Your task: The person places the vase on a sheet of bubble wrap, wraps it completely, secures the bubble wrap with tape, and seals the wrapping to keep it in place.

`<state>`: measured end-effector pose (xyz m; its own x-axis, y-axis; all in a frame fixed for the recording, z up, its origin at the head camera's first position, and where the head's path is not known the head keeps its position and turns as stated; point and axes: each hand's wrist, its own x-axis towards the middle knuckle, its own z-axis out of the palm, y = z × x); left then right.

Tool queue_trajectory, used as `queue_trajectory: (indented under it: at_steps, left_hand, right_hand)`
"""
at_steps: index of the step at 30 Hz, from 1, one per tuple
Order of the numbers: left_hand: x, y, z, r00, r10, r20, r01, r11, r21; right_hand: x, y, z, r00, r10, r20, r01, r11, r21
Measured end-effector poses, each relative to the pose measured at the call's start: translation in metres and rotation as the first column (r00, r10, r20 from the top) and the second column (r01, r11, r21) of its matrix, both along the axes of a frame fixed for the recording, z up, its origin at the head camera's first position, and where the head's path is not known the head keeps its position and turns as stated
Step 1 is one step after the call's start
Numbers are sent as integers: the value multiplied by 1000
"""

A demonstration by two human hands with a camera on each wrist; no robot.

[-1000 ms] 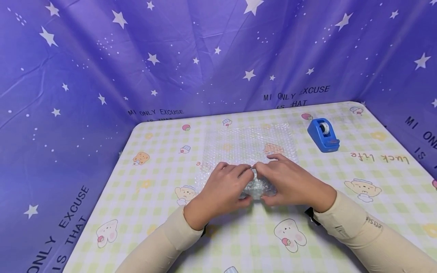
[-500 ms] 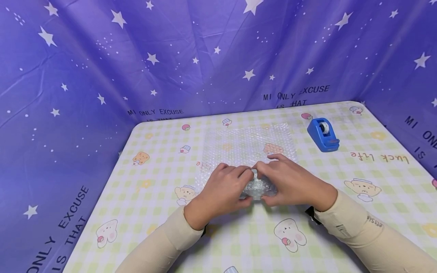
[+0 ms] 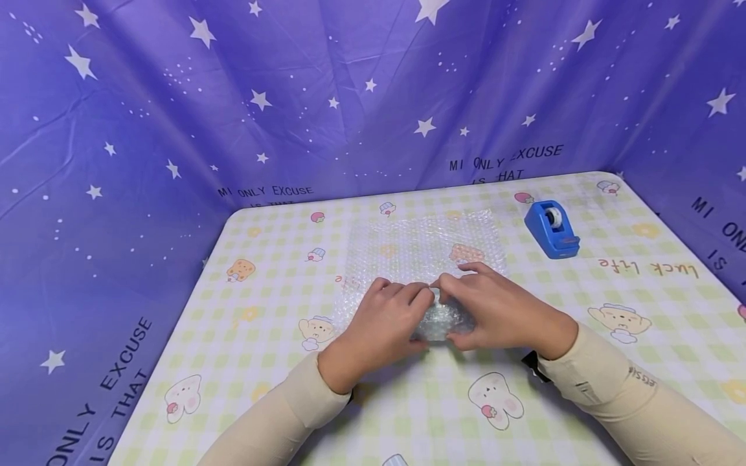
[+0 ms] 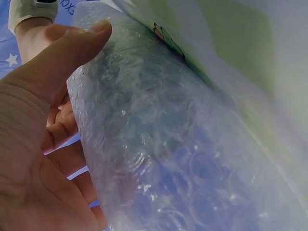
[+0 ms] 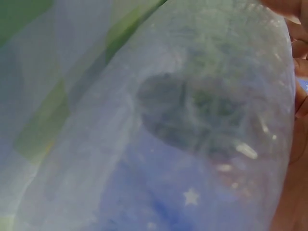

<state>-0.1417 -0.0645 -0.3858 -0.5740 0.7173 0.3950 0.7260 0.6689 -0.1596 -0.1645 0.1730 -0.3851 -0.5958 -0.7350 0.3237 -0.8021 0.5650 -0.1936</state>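
Note:
A clear sheet of bubble wrap (image 3: 402, 243) lies on the table, its near end turned up into a thick roll (image 3: 441, 321). From the left, my left hand (image 3: 389, 323) holds that roll, fingers over the top and thumb at the near side. Opposite it, my right hand (image 3: 498, 307) grips the other end in the same way, the fingertips of both hands almost meeting. In the left wrist view the thumb (image 4: 72, 53) lies along the layered wrap (image 4: 149, 130). Through the wrap in the right wrist view shows a blurred dark rounded shape (image 5: 168, 108); its kind cannot be told.
A blue tape dispenser (image 3: 552, 230) with a white roll stands at the back right, beyond the right hand. The table (image 3: 233, 362) wears a green-checked cloth with cartoon prints. Purple starred curtains (image 3: 350, 97) hang behind and at both sides.
Hardly anything differs. The left thumb shows slightly less at the near side of the roll; both hands and the sheet stay in place.

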Motion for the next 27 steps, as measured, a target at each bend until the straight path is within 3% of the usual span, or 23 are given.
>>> queue_trajectory:
  at_steps: [16,27]
  left_hand:
    - [-3,2,-7,997,5,-76,-6,1000,0]
    - [-7,1,-5,999,-16,-47,17,999,27]
  right_hand:
    - [3,0,3,1000,0,-12,0,1000,6]
    - [5,-1,6,1000,-4,-13,4,1000,5]
